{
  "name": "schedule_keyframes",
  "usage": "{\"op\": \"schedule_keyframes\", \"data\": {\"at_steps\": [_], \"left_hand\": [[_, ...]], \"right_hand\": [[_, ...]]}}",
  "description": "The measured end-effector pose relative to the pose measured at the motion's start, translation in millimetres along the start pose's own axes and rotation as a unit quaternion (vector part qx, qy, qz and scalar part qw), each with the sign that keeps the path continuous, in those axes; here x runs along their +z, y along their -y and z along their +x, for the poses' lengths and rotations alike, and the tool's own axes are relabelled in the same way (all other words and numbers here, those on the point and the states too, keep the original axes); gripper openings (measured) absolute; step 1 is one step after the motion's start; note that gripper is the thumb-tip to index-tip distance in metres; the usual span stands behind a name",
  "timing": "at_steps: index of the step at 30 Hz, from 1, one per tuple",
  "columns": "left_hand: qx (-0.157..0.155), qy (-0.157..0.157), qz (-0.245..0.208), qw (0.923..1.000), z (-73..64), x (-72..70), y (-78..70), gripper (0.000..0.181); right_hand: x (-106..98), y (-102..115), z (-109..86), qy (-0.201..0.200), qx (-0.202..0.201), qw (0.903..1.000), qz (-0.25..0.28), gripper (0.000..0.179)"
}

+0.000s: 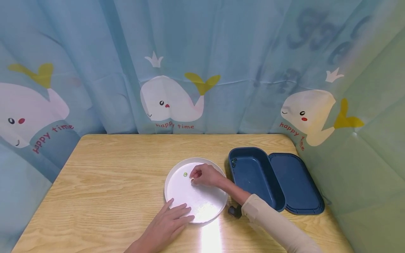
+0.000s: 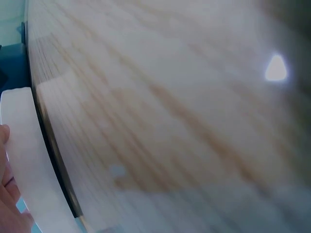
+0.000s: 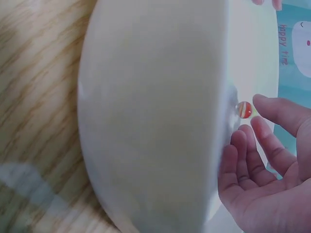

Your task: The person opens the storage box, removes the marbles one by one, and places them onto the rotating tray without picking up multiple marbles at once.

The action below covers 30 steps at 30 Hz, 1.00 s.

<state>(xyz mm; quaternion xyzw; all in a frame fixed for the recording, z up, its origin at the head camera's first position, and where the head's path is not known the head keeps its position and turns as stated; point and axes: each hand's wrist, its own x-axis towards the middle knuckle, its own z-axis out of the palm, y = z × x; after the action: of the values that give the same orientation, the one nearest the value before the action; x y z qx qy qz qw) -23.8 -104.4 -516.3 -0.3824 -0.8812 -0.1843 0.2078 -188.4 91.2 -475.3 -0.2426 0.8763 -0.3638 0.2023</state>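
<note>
A white round plate (image 1: 177,202) lies on the wooden table with two marbles on it. One is a green marble (image 1: 185,174) near the far left part. The other, an orange-red and white striped marble (image 3: 244,109), sits at the fingertips of my right hand (image 1: 207,175). In the right wrist view, that hand's thumb and index finger stand apart beside the marble, the other fingers loosely bent. My left hand (image 1: 169,223) rests with spread fingers on the plate's near left rim. Its fingers (image 2: 7,194) show at the edge of the left wrist view, against the plate's side.
Right of the plate stands a dark blue box (image 1: 253,175) with several small marbles in its far left corner. Its blue lid (image 1: 295,182) lies flat beside it. A black device (image 1: 235,211) is under the right wrist. A whale-print curtain (image 1: 240,70) hangs behind the table (image 1: 104,186).
</note>
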Motion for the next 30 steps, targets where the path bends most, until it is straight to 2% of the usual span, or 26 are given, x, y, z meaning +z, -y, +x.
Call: {"op": "schedule_keyframes", "data": {"at_steps": [4,11,16,20,30], "left_hand": [[0.002,0.001,0.002,1.0000,0.0,0.3,0.4,0.034],[0.001,0.008,0.002,1.0000,-0.2,0.1,0.7,0.027],[-0.005,0.016,0.002,0.9999,0.0,-0.4,0.1,0.024],[-0.008,0.018,0.002,0.9998,0.4,-0.8,-0.9,0.024],[-0.005,-0.002,0.002,1.0000,1.3,-1.1,-2.4,0.037]], "right_hand": [[-7,3,-0.5,-0.006,-0.010,0.9999,0.004,0.015],[-22,10,-4.0,-0.026,-0.009,0.9989,0.038,0.018],[-36,15,-12.0,-0.041,-0.023,0.9970,0.061,0.021],[-47,16,-19.5,-0.046,-0.018,0.9948,0.088,0.023],[-72,5,-38.8,-0.085,-0.013,0.9888,0.122,0.026]]}}
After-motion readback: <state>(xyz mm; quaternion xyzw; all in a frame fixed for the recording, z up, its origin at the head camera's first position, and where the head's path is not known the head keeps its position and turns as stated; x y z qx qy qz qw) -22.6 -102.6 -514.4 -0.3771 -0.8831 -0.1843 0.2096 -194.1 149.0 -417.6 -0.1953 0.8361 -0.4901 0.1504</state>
